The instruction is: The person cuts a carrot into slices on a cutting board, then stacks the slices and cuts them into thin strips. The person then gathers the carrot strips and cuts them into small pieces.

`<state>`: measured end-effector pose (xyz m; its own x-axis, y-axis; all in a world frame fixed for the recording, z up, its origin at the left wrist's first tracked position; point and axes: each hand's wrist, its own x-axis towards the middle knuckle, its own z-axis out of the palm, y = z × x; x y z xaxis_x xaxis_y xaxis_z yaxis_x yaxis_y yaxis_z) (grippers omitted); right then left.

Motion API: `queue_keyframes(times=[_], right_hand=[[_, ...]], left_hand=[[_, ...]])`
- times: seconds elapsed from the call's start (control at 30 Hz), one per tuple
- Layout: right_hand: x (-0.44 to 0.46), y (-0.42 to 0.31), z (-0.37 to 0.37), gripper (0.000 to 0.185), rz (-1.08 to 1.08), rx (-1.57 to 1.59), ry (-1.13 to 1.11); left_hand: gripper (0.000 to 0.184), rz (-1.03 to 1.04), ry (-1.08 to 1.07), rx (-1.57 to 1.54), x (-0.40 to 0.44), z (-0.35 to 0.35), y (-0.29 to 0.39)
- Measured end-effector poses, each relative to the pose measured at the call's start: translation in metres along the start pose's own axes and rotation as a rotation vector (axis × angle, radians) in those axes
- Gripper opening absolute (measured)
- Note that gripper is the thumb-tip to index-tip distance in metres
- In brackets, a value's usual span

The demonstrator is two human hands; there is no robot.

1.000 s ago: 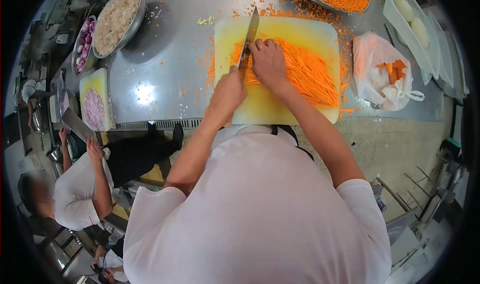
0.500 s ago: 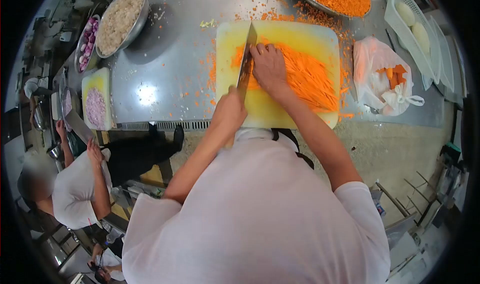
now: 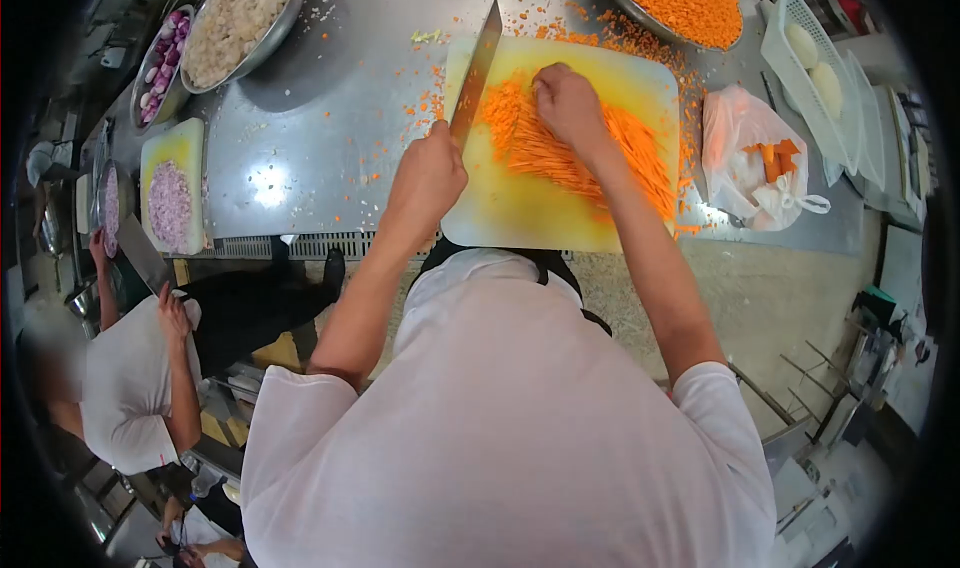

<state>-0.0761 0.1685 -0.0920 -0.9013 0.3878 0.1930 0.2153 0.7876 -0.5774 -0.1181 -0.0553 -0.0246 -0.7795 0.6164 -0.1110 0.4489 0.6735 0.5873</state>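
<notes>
- A kitchen worker's left hand [image 3: 430, 173] wraps closed around the handle of a long-bladed knife [image 3: 475, 78], its blade angled over the left side of a yellow-stained white cutting board [image 3: 500, 218].
- The right hand [image 3: 572, 106], fingers curled, rests on shredded carrot [image 3: 575, 163] heaped across the board; whether it grips any strands cannot be told.
- The thin strands look light and slightly bendy, probably damp and apt to slide; they are best pinned from above with tucked fingertips.
- The knife, likely stiff, is best held by its handle.
</notes>
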Motion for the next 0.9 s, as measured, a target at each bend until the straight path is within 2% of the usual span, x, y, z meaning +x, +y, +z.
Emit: queue_keyframes(times=[0.13, 0.23, 0.27, 0.33, 0.37, 0.43, 0.53, 0.77, 0.9], right_hand=[[0.02, 0.021, -0.02, 0.024, 0.011, -0.002, -0.057], [0.021, 0.041, -0.015, 0.039, -0.148, 0.001, -0.129], [0.023, 0.046, -0.009, 0.039, -0.158, 0.005, -0.14], [0.024, 0.053, 0.001, 0.04, -0.345, 0.002, -0.166], [0.026, 0.058, 0.005, 0.04, -0.366, 0.005, -0.172], [0.018, 0.05, 0.003, 0.039, -0.328, -0.252, -0.269], [0.014, 0.038, 0.001, 0.038, -0.288, -0.181, -0.353], [0.012, 0.035, 0.0, 0.035, -0.349, -0.137, -0.244], [0.007, 0.031, 0.003, 0.034, -0.291, -0.164, -0.275]], left_hand=[[0.015, -0.041, -0.021, -0.003, 0.005, 0.033, -0.026], [0.014, -0.053, -0.044, 0.001, -0.006, 0.03, -0.025], [0.014, -0.042, -0.062, 0.001, -0.001, 0.028, -0.025], [0.014, -0.042, -0.059, 0.002, 0.002, 0.027, -0.026], [0.014, -0.041, -0.05, 0.011, 0.002, 0.029, -0.026], [0.013, -0.065, -0.028, 0.018, -0.002, 0.034, -0.024], [0.013, -0.067, 0.018, 0.068, -0.003, 0.035, -0.021], [0.012, -0.082, 0.106, 0.2, -0.011, 0.055, 0.002], [0.012, -0.103, 0.116, 0.294, -0.011, 0.06, 0.016]])
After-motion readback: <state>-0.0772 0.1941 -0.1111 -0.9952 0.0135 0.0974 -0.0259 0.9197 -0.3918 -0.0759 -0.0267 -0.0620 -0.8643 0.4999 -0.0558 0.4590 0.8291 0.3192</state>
